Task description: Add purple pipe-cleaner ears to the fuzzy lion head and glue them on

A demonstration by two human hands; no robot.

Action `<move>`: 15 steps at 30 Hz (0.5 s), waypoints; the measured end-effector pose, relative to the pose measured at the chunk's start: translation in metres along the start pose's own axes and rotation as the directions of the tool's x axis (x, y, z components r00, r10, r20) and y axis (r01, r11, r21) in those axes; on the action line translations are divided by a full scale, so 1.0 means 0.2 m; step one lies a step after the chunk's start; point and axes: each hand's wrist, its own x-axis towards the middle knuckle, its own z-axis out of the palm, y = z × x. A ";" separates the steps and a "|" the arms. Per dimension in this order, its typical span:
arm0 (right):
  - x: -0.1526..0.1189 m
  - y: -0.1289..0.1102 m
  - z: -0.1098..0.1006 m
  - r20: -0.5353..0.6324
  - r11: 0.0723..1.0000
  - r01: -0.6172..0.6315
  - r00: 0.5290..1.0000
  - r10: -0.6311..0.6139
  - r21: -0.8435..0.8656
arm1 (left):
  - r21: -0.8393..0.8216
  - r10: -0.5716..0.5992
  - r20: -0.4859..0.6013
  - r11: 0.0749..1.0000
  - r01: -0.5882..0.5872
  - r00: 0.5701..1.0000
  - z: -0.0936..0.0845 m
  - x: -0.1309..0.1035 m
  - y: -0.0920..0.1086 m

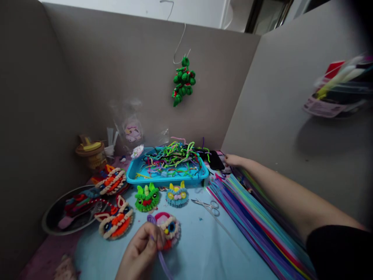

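My left hand [142, 247] is closed in a pinch around a purple pipe cleaner [164, 264], whose upper end is bent into a small loop. Just behind those fingers lies a pink and cream lion-head piece [171, 227], partly covered by them. At the far right of the mat, my right hand [234, 160] reaches out beside a black phone [214, 160]. Its fingers are pressed together near a thin dark strand; what they hold is too small to make out. Below that arm runs a long bundle of coloured pipe cleaners [247, 217].
A blue tray [169, 181] of pipe-cleaner scraps stands at the back. Scissors [214, 208] lie mid-mat. Green [147, 198], blue [177, 194] and orange [116, 219] animal heads sit near a metal bowl [46, 225]. Grey partitions [140, 70] surround the table; a green ornament [184, 81] hangs there.
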 end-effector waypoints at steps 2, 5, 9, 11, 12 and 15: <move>0.01 0.00 0.01 0.035 1.000 -0.017 0.999 0.017 0.000 | -0.006 -0.005 -0.002 1.000 0.005 1.000 0.00 0.00 0.00; 0.03 0.00 0.02 0.068 1.000 -0.027 0.997 0.027 -0.001 | -0.006 -0.003 0.003 1.000 0.003 1.000 0.00 0.00 0.00; 0.05 0.01 0.05 0.085 0.999 -0.037 0.996 0.037 -0.006 | 0.006 0.003 0.000 1.000 -0.003 1.000 0.00 0.00 0.00; 0.07 0.01 0.06 0.082 0.999 -0.045 0.996 0.046 -0.015 | 0.012 0.007 0.000 1.000 -0.007 1.000 0.00 0.00 0.00; 0.07 0.02 0.07 0.075 0.998 -0.050 0.996 0.052 -0.023 | 0.013 0.009 0.001 1.000 -0.009 1.000 0.01 0.00 0.00; 0.08 0.03 0.05 0.026 0.995 -0.077 0.997 0.078 -0.064 | 0.009 0.007 0.000 1.000 -0.007 1.000 0.01 0.00 0.00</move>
